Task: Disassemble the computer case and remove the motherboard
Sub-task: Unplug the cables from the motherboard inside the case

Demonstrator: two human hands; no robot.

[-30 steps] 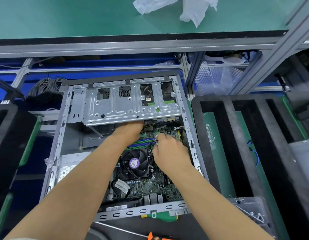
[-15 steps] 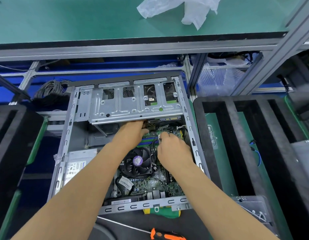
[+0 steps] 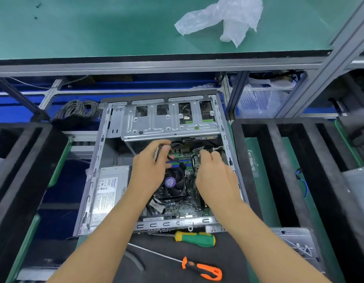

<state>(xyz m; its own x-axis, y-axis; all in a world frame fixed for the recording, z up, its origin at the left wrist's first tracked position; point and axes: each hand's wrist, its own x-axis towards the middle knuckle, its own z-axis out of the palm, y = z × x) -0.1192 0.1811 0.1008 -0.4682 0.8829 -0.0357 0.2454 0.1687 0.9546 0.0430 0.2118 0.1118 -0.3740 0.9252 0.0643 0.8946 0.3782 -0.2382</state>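
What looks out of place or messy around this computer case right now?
Crumpled clear plastic lies loose on the green shelf above the computer case. Two screwdrivers, green-handled and orange-handled, lie loose just in front of the case. Nothing looks damaged.

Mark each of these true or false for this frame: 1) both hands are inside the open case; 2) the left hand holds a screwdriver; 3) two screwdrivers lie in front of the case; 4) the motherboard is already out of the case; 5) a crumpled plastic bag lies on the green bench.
1) True: the left hand and right hand are inside the computer case.
2) False: it grips a black cable bundle.
3) True: a green-handled screwdriver and an orange-handled screwdriver.
4) False: the motherboard sits inside.
5) True: the plastic bag lies there.
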